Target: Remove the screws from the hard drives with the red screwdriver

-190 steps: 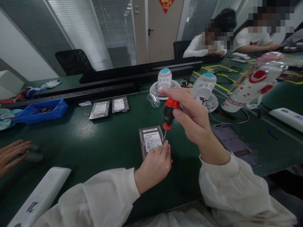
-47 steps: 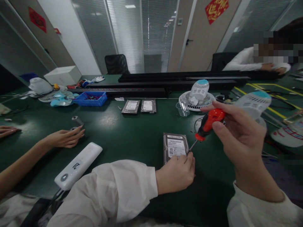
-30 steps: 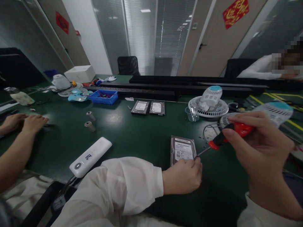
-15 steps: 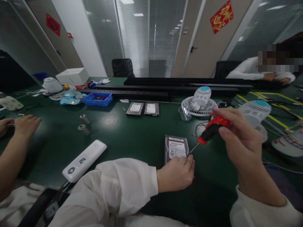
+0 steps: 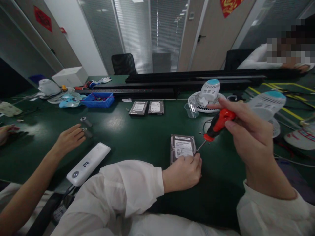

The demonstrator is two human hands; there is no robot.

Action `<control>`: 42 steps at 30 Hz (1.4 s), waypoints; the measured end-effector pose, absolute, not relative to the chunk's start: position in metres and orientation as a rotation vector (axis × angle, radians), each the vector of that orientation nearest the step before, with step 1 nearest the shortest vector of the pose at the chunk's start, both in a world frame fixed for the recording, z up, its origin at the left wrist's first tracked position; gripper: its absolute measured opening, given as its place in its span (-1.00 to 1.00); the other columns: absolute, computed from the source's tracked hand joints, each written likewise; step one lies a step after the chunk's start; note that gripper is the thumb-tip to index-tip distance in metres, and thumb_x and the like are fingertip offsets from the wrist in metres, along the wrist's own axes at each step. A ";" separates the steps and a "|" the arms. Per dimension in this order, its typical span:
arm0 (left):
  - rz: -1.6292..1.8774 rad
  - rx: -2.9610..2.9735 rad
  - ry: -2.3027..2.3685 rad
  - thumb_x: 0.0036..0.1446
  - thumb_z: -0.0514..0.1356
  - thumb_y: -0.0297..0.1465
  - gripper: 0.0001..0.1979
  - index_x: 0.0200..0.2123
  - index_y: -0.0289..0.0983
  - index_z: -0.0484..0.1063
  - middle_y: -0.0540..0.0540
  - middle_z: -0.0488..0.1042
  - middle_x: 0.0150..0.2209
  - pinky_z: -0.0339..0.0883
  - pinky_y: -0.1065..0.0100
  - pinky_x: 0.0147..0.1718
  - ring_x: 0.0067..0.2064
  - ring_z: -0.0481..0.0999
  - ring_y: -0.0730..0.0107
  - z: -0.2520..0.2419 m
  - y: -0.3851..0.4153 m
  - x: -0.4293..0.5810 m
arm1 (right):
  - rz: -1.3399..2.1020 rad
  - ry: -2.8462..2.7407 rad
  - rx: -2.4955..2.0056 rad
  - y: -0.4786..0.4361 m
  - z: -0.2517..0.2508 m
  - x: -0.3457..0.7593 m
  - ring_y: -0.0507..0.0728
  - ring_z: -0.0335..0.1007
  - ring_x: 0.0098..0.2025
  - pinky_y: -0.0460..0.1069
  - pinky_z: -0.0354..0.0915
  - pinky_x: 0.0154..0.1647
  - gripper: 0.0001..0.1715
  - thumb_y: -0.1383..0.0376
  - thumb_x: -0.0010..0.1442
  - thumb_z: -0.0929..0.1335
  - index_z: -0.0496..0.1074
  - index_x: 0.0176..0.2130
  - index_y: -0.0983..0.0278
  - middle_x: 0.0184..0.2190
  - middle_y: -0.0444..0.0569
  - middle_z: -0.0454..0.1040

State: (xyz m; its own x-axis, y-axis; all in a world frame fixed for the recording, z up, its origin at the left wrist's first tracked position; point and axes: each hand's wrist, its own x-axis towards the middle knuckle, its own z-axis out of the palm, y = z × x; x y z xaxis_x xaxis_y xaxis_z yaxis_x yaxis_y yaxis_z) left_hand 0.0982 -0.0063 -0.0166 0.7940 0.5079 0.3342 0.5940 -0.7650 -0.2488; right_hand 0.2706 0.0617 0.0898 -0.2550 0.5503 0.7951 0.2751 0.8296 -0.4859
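Note:
A hard drive (image 5: 183, 146) lies label up on the green table in front of me. My left hand (image 5: 183, 172) is closed over its near edge, fingertips by the near right corner. My right hand (image 5: 249, 134) grips the red and black handle of a screwdriver (image 5: 218, 124). The screwdriver slants down to the left, and its tip reaches the drive's right edge beside my left fingertips. Whether the tip sits in a screw is too small to tell. Two more hard drives, a left one (image 5: 138, 108) and a right one (image 5: 156, 107), lie side by side farther back.
A clear plastic cup (image 5: 191, 110) and white fan parts (image 5: 210, 88) stand behind the screwdriver. Left are a white power bank (image 5: 88, 164), two metal cylinders and a blue basket (image 5: 98, 100). A co-worker's hand (image 5: 70, 139) is near the cylinders; another person sits far right.
The co-worker's hand at left has moved right, up to the metal cylinders. My screwdriver handle has shifted slightly in my right hand; my left hand stays on the drive. The view has tilted down slightly.

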 end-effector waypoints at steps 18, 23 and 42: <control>-0.256 -2.664 -0.842 0.50 -0.09 -0.30 -0.48 0.27 -0.58 0.35 -0.51 0.38 0.27 0.39 0.29 -0.31 -0.08 0.54 0.19 -0.014 -0.007 0.098 | 0.104 -1.843 -0.656 0.065 0.088 0.272 0.19 0.43 -0.15 0.18 0.32 -0.05 -0.44 0.34 0.16 0.47 0.55 0.14 -0.01 -0.19 -0.03 0.55; -0.259 -2.660 -0.855 0.50 -0.07 -0.30 -0.48 0.27 -0.57 0.35 -0.51 0.36 0.28 0.40 0.29 -0.29 -0.07 0.54 0.19 -0.015 -0.007 0.099 | 0.216 -1.836 -0.636 0.062 0.088 0.270 0.27 0.40 0.16 0.28 0.23 0.21 -0.47 0.33 0.34 0.30 0.47 0.23 -0.02 0.14 -0.01 0.55; -0.255 -2.682 -0.877 0.49 -0.05 -0.28 -0.48 0.29 -0.55 0.34 -0.45 0.36 0.30 0.41 0.28 -0.26 -0.05 0.52 0.19 -0.016 -0.007 0.099 | 0.057 -1.814 -0.690 0.066 0.081 0.271 0.24 0.47 -0.02 0.25 0.36 0.11 -0.48 0.27 0.20 0.48 0.49 0.15 0.07 -0.01 0.02 0.54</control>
